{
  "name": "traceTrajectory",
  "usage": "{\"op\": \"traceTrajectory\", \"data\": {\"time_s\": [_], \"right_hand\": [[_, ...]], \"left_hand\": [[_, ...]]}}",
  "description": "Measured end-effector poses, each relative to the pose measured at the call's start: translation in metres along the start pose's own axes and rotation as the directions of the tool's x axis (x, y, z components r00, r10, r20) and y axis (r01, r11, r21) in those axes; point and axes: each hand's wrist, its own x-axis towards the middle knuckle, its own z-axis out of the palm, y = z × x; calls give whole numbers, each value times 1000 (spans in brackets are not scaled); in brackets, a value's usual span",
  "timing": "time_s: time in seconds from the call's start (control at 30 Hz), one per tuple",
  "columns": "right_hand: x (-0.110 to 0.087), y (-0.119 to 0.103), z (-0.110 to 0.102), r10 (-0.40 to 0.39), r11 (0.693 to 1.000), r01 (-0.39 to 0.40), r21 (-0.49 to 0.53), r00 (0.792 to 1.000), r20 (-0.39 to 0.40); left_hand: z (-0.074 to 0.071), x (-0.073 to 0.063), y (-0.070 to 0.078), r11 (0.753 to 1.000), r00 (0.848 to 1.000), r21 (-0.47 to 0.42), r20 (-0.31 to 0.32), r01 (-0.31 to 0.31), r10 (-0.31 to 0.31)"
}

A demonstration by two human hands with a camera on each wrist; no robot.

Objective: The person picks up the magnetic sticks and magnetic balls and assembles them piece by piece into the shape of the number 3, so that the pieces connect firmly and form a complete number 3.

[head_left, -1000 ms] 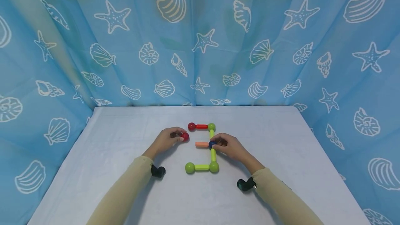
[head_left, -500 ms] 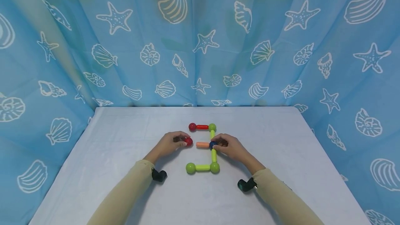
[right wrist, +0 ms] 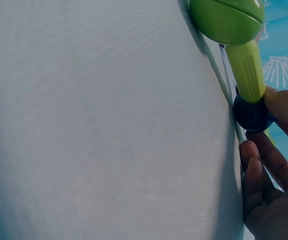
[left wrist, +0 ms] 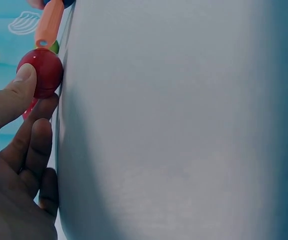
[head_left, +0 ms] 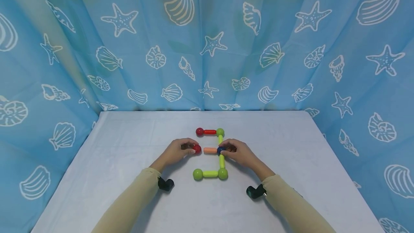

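My left hand [head_left: 176, 151] pinches a red ball [left wrist: 46, 75] between thumb and fingers. The ball is right at the free end of an orange rod [head_left: 210, 150]. That rod's other end joins a dark blue ball [right wrist: 253, 112], which my right hand [head_left: 238, 151] pinches. Yellow-green rods [right wrist: 246, 70] run from the blue ball toward a far green ball [head_left: 220, 132] and a near green ball [head_left: 222, 173]. A red rod [head_left: 210, 132] links the far green ball to a second red ball [head_left: 199, 132]. Another yellow-green rod [head_left: 210, 173] leads left to a further green ball [head_left: 198, 174].
The pieces lie flat on a table [head_left: 275, 128] spread with white cloth. A blue curtain [head_left: 207, 71] printed with seashells and starfish hangs behind it and along both sides. Dark camera mounts [head_left: 166, 184] sit at both wrists.
My left hand has brought the red ball rightward and a little nearer, up to the orange rod's free end. The right hand keeps its place on the blue ball.
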Motion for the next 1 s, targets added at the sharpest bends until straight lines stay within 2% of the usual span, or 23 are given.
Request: {"op": "traceTrajectory", "data": {"time_s": [0.2, 0.67, 1.0], "right_hand": [[0, 0, 1, 1, 1000, -1, -3, 1000, -6], [-1, -2, 3, 1, 1000, -1, -13, 1000, -14], [-4, 2, 2, -7, 1000, 7, 7, 1000, -19]], "left_hand": [[1, -2, 3, 1000, 1000, 4, -2, -18, 18], [5, -2, 5, 1000, 1000, -8, 9, 13, -13], [4, -5, 7, 1000, 999, -20, 33, -2, 3]]}}
